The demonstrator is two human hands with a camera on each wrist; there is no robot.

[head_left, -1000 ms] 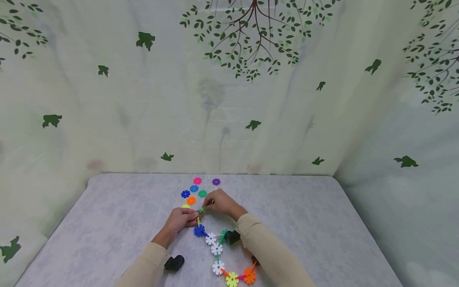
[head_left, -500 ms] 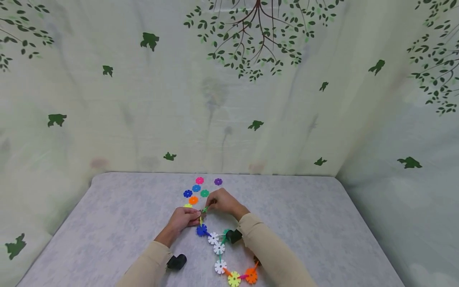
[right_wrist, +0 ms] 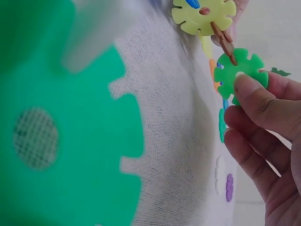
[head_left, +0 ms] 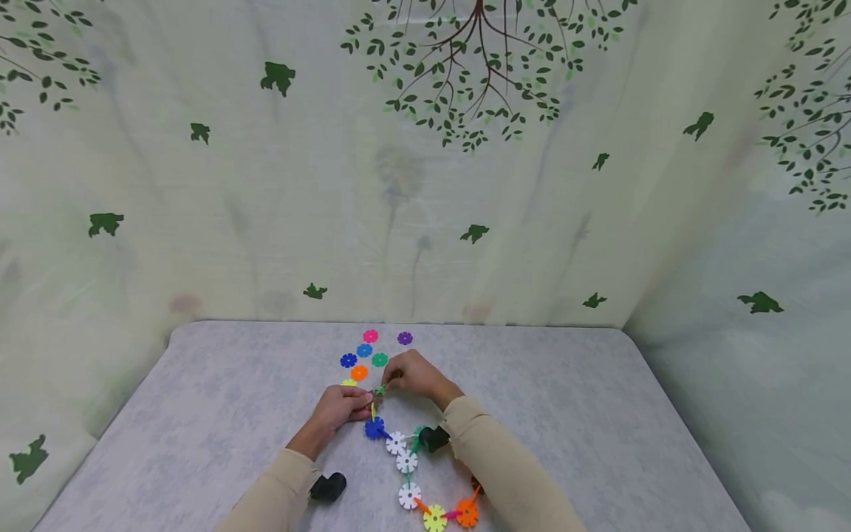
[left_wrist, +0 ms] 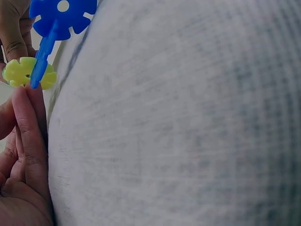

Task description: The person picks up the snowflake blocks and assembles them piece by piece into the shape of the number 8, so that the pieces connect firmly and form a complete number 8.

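Observation:
Notched plastic snowflake discs are slotted together into a chain that curves over the table. My left hand (head_left: pixel 339 408) pinches its upper end by the yellow disc (right_wrist: pixel 205 18) and the edge-on brown disc (right_wrist: pixel 224 42). With thumb and fingers, my right hand (right_wrist: pixel 270 113) holds a green disc (right_wrist: pixel 240 70) whose notch meets the brown one. A blue disc (head_left: pixel 374 428) follows below the yellow one, then white discs (head_left: pixel 407 462). Lower down come another yellow disc (head_left: pixel 435 518) and an orange disc (head_left: pixel 467 512). My right forearm hides part of the chain.
Loose discs lie beyond my hands, among them a pink disc (head_left: pixel 370 336), a purple disc (head_left: pixel 405 338) and a loose orange disc (head_left: pixel 359 372). The grey cloth-covered table (head_left: pixel 565 414) ends at a leaf-patterned curtain (head_left: pixel 425 222).
The whole head view has shifted slightly since a second ago. Both hands keep their places at the chain's end, with the green disc still against the brown one.

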